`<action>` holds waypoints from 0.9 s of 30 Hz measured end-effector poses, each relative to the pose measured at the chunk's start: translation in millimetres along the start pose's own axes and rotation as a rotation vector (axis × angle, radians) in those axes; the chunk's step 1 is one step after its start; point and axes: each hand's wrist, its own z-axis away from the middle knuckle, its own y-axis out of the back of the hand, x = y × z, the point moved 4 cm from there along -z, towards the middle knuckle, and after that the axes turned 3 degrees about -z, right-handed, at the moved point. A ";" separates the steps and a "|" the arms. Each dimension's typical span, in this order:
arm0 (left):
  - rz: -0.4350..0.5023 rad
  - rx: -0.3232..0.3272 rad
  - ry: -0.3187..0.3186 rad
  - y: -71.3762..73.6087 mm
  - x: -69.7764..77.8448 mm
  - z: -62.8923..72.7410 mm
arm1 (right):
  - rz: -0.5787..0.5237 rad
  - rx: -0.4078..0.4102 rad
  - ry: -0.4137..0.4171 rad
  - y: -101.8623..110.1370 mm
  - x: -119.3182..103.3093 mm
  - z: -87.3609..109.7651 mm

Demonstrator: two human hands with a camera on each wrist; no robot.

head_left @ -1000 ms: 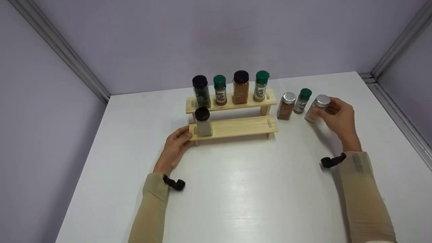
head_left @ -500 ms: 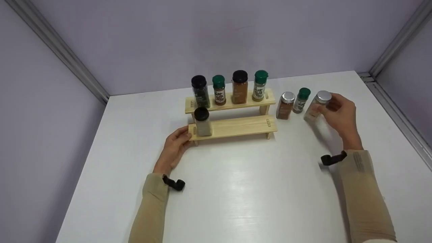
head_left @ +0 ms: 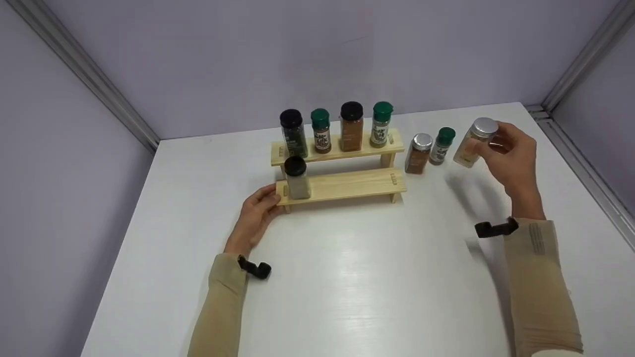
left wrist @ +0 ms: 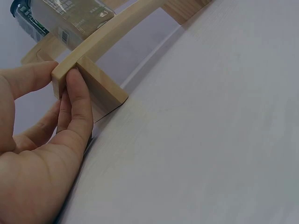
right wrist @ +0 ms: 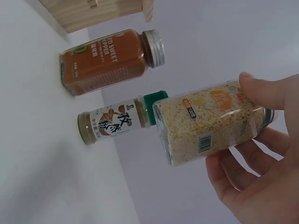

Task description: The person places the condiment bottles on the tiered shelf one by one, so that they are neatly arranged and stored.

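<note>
My right hand (head_left: 513,156) grips a silver-capped spice jar (head_left: 471,146) between thumb and fingers, tilted and lifted off the table. In the right wrist view the jar (right wrist: 205,123) shows pale grainy contents and an orange label. My left hand (head_left: 255,218) pinches the left end of the lower shelf of a two-step wooden spice rack (head_left: 347,186); the left wrist view shows its fingers above and below the board end (left wrist: 70,70). A black-capped jar (head_left: 297,181) of pale contents stands at that end. On the upper step are two black-capped jars and two green-capped bottles (head_left: 381,126).
Right of the rack stand a silver-capped jar of red-brown powder (head_left: 418,156) and a small green-capped bottle (head_left: 441,148), close together. The white table (head_left: 357,277) meets pale walls (head_left: 223,74) at its back. A camera (head_left: 255,267) sits on each wrist.
My right hand has raised the silver-capped jar off the table and moved it slightly right and back. My left hand stays on the rack.
</note>
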 end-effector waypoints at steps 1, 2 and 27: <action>0.002 0.002 0.001 0.0 0.0 -0.2 | -0.013 0.004 0.008 0.3 -3.9 0.7; 0.000 0.002 0.000 0.1 0.0 -0.2 | -0.026 0.009 0.022 0.4 -8.0 1.6; -0.007 -0.002 -0.010 1.0 -1.8 -3.4 | -0.093 -0.266 0.249 -57.2 -103.7 26.2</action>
